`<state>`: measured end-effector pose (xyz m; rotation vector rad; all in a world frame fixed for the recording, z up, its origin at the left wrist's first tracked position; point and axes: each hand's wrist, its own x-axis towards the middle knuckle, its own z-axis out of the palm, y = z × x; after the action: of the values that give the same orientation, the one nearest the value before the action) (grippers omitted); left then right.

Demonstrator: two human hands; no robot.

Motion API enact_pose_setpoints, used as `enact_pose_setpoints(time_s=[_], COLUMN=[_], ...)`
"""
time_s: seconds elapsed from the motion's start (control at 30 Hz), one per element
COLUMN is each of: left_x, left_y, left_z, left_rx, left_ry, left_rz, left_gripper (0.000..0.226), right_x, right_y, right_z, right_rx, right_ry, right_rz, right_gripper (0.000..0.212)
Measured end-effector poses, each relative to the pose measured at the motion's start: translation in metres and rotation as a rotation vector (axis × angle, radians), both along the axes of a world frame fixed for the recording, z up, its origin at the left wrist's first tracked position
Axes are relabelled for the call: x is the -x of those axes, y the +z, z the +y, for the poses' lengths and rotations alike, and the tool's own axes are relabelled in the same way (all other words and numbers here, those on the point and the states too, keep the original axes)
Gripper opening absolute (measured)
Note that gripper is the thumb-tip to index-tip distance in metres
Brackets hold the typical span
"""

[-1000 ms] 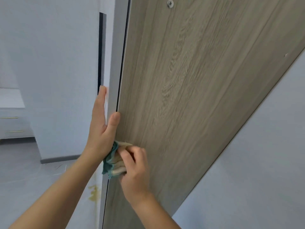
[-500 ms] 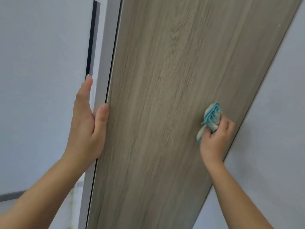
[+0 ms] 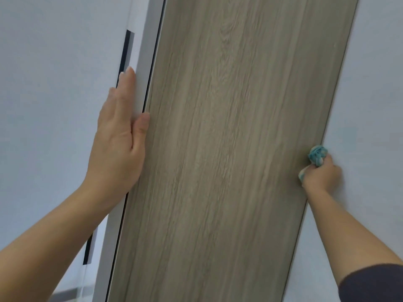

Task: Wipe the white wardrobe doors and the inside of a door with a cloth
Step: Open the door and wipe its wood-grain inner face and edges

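Single head-worn view was used: aimed forward at the door (image 3: 229, 149) from close range, frame rolled so door edges were slanted.

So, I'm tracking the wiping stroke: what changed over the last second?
The right hand, gripping the cloth, swept from beside the left hand across the door's wood-grain inner face to its right edge. The left hand stayed flat against the door's left edge.
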<state>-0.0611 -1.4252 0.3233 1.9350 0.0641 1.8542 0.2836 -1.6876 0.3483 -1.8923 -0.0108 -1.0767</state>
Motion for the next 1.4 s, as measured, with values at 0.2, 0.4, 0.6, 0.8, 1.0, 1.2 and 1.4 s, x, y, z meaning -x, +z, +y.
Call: enact_pose_setpoints(time_s=[0.2, 0.4, 0.6, 0.8, 1.0, 1.2, 1.4], left_x=[0.001, 0.004, 0.001, 0.008, 0.016, 0.009, 0.007], left_y=[0.0, 0.002, 0.002, 0.009, -0.003, -0.053, -0.065], left_z=[0.005, 0.004, 0.009, 0.019, 0.014, 0.008, -0.002], left_rx=[0.04, 0.049, 0.023, 0.066, 0.093, 0.116, 0.045], left_ry=[-0.133, -0.227, -0.313, -0.455, -0.366, -0.2, -0.081], left_rz=[-0.014, -0.002, -0.02, -0.032, -0.005, 0.002, 0.039], left_gripper=[0.054, 0.055, 0.054, 0.052, 0.054, 0.054, 0.06], right_x=[0.045, 0.124, 0.203, 0.261, 0.256, 0.199, 0.107], right_y=[-0.023, -0.032, -0.049, -0.087, -0.091, -0.081, -0.064], right_z=[0.042, 0.1, 0.144, 0.181, 0.179, 0.138, 0.086], right_rx=[-0.065, -0.042, 0.166, 0.409, 0.501, 0.499, 0.252], right_ry=[0.119, 0.336, 0.457, 0.542, 0.545, 0.481, 0.363], right_rz=[-0.257, -0.568, -0.78, -1.038, -1.249, -1.152, -0.8], right_gripper=[0.021, 0.033, 0.052, 0.048, 0.037, 0.039, 0.041])
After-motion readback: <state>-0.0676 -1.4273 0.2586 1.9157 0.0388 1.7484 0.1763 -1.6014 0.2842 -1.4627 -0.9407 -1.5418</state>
